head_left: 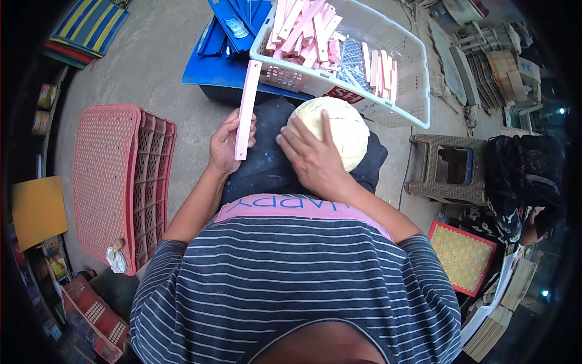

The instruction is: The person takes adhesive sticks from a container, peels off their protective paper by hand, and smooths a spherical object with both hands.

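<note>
My left hand (228,138) is closed around the lower part of a pink painted wooden strip (247,109), which stands nearly upright with a small hole near each end. On my lap lies a pale yellow round ball-like thing (347,130) with a rough, creased surface. My right hand (316,151) rests on its near left side, fingers spread over it. Beyond my knees, a white plastic basket (397,36) holds a heap of pink strips (303,36). A second group of pink strips (380,73) stands at its right end.
Blue slats (237,27) lie on a blue board (209,70) left of the basket. A red plastic crate (106,182) stands at my left. To my right are a brown stool (445,167) and a red-framed yellow panel (462,258). Stacked boards (500,321) lie at lower right.
</note>
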Action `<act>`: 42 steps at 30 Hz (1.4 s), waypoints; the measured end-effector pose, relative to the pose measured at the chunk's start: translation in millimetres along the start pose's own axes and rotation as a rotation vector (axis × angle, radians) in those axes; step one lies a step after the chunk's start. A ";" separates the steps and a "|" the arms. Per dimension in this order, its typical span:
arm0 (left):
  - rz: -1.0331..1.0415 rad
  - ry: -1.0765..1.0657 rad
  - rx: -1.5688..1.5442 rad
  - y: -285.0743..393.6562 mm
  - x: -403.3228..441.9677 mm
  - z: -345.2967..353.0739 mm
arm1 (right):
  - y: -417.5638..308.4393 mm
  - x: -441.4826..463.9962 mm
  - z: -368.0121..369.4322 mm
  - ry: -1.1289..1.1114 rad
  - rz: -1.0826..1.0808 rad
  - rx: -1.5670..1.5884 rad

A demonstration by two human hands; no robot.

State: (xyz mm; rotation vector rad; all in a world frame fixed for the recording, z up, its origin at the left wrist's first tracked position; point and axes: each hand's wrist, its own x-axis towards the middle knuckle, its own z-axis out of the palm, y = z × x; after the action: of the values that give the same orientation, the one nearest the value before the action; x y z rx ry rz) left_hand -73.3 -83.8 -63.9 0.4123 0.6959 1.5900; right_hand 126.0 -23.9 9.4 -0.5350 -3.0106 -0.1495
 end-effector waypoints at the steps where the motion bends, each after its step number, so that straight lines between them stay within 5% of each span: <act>1: 0.004 -0.003 -0.010 -0.2 0.8 1.6 | -3.3 3.3 3.1 -0.029 -0.026 -0.046; 5: 0.015 -0.010 -0.030 1.1 0.9 10.8 | 0.3 10.4 0.4 -0.039 -0.093 0.195; 6: 0.018 -0.011 -0.028 3.5 0.5 13.6 | 2.1 14.6 -7.2 0.155 -0.049 0.388; 11: -0.069 -0.100 0.005 3.5 -1.0 32.5 | 42.6 27.0 -39.2 0.540 0.418 0.938; 18: -0.151 -0.230 0.123 -1.7 -1.2 53.4 | 64.3 32.2 -36.4 0.492 0.624 1.527; 28: -0.035 -0.237 0.514 -3.6 0.9 52.5 | 67.6 20.3 -34.9 0.501 0.726 1.742; 42: 0.004 -0.204 0.550 -12.9 -2.1 52.3 | 66.4 12.0 -33.2 0.535 0.764 1.804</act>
State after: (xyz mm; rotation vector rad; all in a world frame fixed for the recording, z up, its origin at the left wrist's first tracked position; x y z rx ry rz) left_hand -30.2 -75.3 -32.8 0.9640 0.9703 1.3199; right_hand 139.9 38.5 48.9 -0.9284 -1.2465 1.7538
